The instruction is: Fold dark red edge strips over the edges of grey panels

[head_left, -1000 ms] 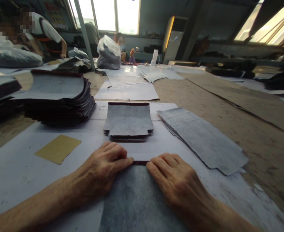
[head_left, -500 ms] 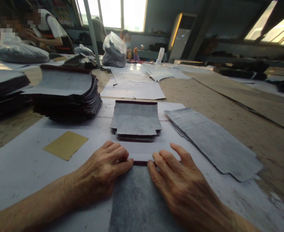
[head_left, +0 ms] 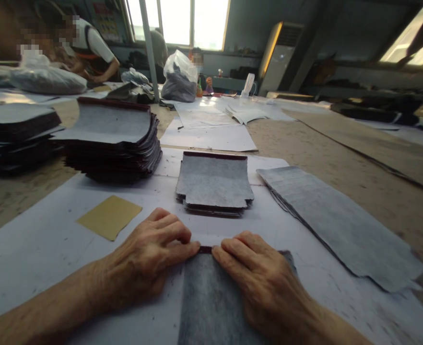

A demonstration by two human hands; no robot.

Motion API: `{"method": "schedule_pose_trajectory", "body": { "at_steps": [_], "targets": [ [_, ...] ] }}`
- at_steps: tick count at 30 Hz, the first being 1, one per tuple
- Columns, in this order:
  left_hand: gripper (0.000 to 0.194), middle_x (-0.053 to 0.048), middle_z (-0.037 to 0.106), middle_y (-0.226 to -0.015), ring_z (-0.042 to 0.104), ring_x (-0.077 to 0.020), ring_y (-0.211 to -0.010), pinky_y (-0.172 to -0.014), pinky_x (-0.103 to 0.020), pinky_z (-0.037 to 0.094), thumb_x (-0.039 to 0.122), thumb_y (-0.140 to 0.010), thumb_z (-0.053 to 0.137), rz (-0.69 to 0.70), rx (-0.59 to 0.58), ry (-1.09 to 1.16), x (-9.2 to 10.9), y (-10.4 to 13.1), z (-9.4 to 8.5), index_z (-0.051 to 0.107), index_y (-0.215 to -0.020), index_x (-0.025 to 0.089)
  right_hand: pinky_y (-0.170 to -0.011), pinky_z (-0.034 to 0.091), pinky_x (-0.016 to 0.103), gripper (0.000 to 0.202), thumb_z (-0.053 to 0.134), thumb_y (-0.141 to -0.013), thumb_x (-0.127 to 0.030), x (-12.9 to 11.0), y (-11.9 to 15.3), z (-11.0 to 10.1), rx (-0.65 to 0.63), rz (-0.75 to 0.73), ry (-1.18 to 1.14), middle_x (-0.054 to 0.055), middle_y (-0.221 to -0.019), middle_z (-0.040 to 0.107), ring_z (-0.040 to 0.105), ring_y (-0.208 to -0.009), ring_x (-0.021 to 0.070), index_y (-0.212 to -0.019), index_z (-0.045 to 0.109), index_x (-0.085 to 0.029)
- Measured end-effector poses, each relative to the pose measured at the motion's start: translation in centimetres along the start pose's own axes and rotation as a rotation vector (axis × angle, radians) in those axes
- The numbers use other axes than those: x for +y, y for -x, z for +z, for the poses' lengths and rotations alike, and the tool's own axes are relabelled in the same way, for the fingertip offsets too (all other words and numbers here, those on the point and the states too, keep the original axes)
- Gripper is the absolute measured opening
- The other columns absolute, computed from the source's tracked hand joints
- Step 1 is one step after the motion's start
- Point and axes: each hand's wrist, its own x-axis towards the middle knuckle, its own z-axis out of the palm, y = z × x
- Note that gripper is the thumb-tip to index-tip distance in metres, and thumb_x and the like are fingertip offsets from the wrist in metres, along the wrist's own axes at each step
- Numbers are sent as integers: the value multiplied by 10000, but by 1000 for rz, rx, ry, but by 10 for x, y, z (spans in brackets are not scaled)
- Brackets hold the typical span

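Observation:
A grey-backed piece of sheet material (head_left: 211, 292) lies on white paper in front of me, its far edge showing a narrow dark red fold. At the left end of that fold, my left hand (head_left: 157, 254) presses with its thumb, the other fingers curled. My right hand (head_left: 265, 273) is closed, fingers bunched together, and pinches the same edge farther right. Only a short bit of the fold shows between the two hands. Just beyond them sits a low stack of similar pieces (head_left: 215, 179) with notched corners and a dark red far edge.
A tan square (head_left: 110, 217) lies left of my hands. Tall stacks of grey pieces (head_left: 112, 124) stand at the back left. Flat grey sheets (head_left: 341, 225) lie to the right. Beyond are a filled plastic bag (head_left: 180, 76), a metal pole (head_left: 149, 48) and people at the table.
My right hand's fingers have drawn together and moved left along the fold, narrowing the gap to my left hand. The whole view has shifted slightly, so things appear farther right.

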Motion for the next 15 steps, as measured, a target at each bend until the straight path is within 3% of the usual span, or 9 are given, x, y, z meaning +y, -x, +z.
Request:
{"method": "schedule_pose_trajectory", "body": {
  "at_steps": [5, 11, 15],
  "targets": [
    [374, -40, 559, -818, 478, -151, -752, -730, -354, 334, 18, -752, 403, -9, -1, -35, -1, 0, -2, 592, -1026, 188, -695, 412, 380, 395, 337, -801, -19, 0, -4, -3, -129, 25, 19, 86, -897, 533, 427, -789, 214, -1137, 529, -100],
    [358, -25, 552, -806, 470, -133, -732, -721, -331, 339, 8, -735, 397, -15, 66, -19, -3, 1, -12, 629, -914, 213, -693, 384, 379, 483, 384, -754, -23, 1, -7, -7, -238, 41, 68, 76, -933, 497, 412, -796, 213, -1203, 491, -164],
    [336, -13, 552, -760, 467, -124, -682, -683, -311, 325, 35, -751, 399, -74, -89, 103, -1, 0, -20, 645, -880, 226, -686, 367, 358, 539, 399, -728, -28, 1, -10, -9, -282, 56, 72, 70, -923, 478, 411, -792, 204, -1235, 466, -200]
  ]
}}
